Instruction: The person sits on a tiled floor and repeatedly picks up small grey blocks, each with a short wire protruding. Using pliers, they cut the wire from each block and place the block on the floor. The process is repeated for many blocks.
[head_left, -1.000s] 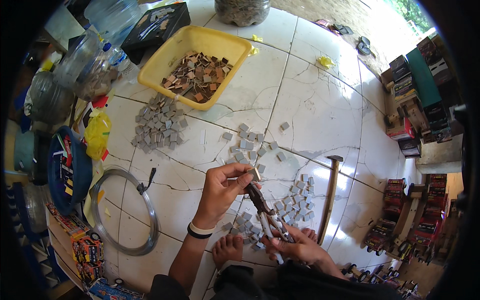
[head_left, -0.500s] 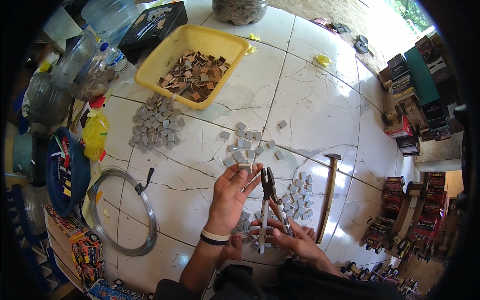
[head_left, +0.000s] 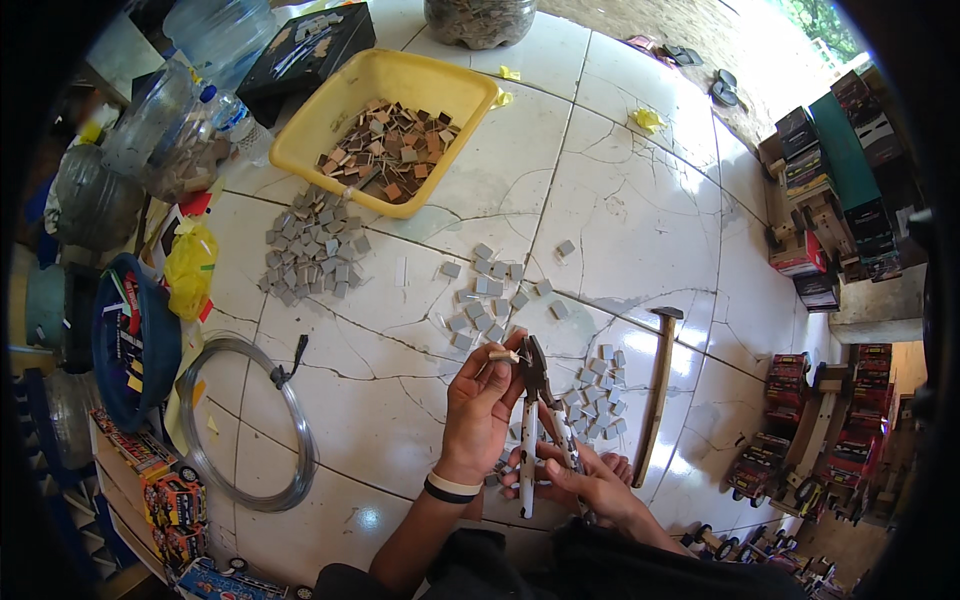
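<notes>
Between the thumb and fingers of my left hand (head_left: 478,415) is a small wooden square (head_left: 503,356), held edge-on. My right hand (head_left: 590,482) grips pliers (head_left: 537,385) with dark jaws and worn white handles. The jaws meet a thin light bit sticking out at the square's right side; whether they pinch it is too small to tell. Loose grey squares (head_left: 487,287) lie scattered beyond my hands. A second group of grey squares (head_left: 597,395) lies right of the pliers, and a few more show partly hidden beneath my hands.
A yellow basin (head_left: 460,75) of brown squares stands far left, beside a heap of grey squares (head_left: 315,245). At left lie a wire coil (head_left: 305,440) and a blue basin (head_left: 170,350). A hammer (head_left: 657,400) lies at right. Toy trucks (head_left: 855,420) line the right side.
My left hand has shifted right and slightly down, bringing the wooden square, now turned, up to the pliers' jaws. The pliers have barely moved, and their handles look closer together.
</notes>
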